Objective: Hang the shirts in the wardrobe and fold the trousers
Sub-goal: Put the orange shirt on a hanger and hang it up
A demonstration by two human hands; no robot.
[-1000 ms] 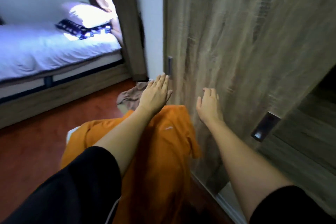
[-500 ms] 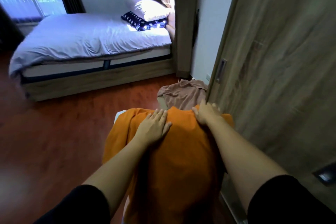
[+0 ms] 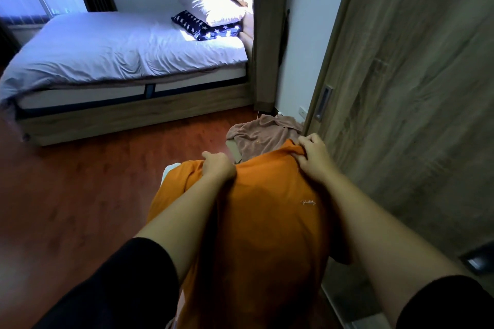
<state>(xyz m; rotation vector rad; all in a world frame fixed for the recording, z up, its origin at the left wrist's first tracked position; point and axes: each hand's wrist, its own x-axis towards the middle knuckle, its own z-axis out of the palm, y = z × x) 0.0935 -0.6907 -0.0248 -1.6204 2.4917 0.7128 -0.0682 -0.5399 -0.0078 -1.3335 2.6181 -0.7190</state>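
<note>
I'm picking up the shirt at six o'clock, left hand and right hand both bunching its far edge; next I'd lift it toward the wardrobe at three o'clock.

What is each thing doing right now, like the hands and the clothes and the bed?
orange shirt: draped, bunched under both hands.
left hand: grips the orange shirt.
right hand: pinches the orange shirt's top edge.
brown garment: crumpled on the floor.
pillows: stacked on the bed.
</note>
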